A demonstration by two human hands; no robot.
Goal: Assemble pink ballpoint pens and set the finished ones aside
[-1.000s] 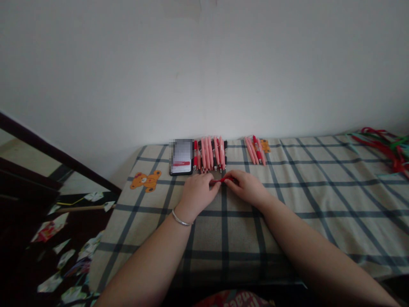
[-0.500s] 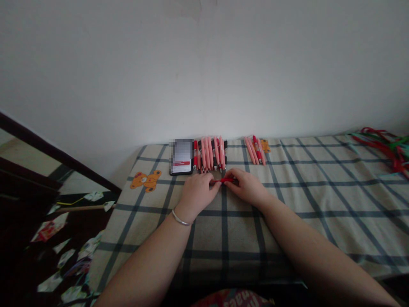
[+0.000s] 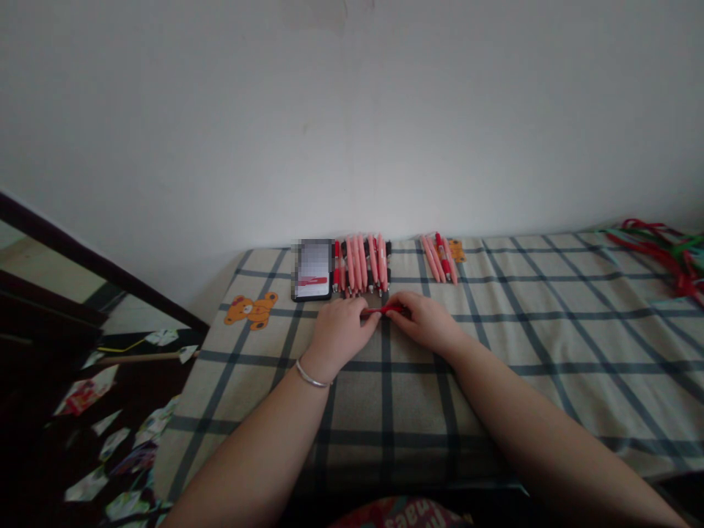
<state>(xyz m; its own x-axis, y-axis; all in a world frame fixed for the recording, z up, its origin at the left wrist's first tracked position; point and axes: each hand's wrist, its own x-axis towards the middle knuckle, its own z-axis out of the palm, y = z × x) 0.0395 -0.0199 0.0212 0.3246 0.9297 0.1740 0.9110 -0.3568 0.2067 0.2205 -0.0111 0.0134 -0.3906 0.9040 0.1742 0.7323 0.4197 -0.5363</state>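
Note:
A red pen [image 3: 387, 310] lies crosswise between my hands, much of it hidden by the fingers. My left hand [image 3: 344, 325], with a silver bangle on its wrist, pinches the pen's left end. Closed on its right part are the fingers of my right hand [image 3: 423, 320]. Just beyond my hands, a row of pink, red and black pens [image 3: 360, 264] lies side by side. Farther right is a smaller group of pink pens [image 3: 433, 258] with a red one among them.
A phone [image 3: 312, 275] with a lit screen lies left of the pen row. Checked cloth [image 3: 495, 396] covers the table, which meets a white wall [image 3: 352, 132]. Red and green ribbons [image 3: 665, 253] lie at the far right. Printed scraps [image 3: 88, 392] lie low on the left.
My right fingers have shifted very slightly on the red pen. Everything else looks the same.

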